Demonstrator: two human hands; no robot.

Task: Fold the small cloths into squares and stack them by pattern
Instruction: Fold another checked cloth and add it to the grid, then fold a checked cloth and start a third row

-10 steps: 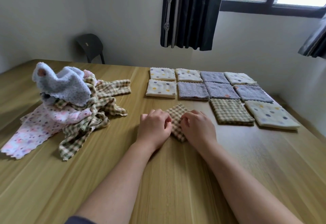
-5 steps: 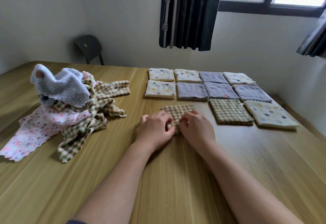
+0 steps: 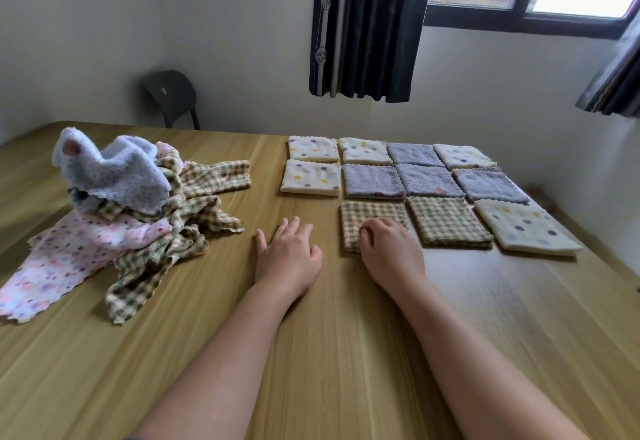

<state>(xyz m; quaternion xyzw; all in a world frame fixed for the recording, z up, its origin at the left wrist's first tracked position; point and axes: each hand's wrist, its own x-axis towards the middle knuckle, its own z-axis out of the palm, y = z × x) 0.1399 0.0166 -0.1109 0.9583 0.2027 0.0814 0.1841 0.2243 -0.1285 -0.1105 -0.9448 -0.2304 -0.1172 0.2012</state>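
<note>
A folded green-checked cloth (image 3: 370,213) lies flat on the wooden table (image 3: 332,342), to the left of another folded checked square (image 3: 448,220). My right hand (image 3: 391,252) sits on its near left part with fingers curled, holding its edge. My left hand (image 3: 289,254) lies flat on the bare table to the left of the cloth, fingers spread, apart from it. Behind them, folded cream dotted squares (image 3: 311,176) and grey squares (image 3: 374,180) lie in rows. A heap of unfolded cloths (image 3: 138,211) lies at the left.
One more cream dotted square (image 3: 523,226) lies at the right end of the front row, near the table's right edge. A dark chair (image 3: 171,95) stands beyond the far edge. A dark curtain (image 3: 367,24) hangs by the window.
The checked cloth has turned square and slid right, next to the other checked square, under my right hand. My left hand has let go and moved left onto the bare table.
</note>
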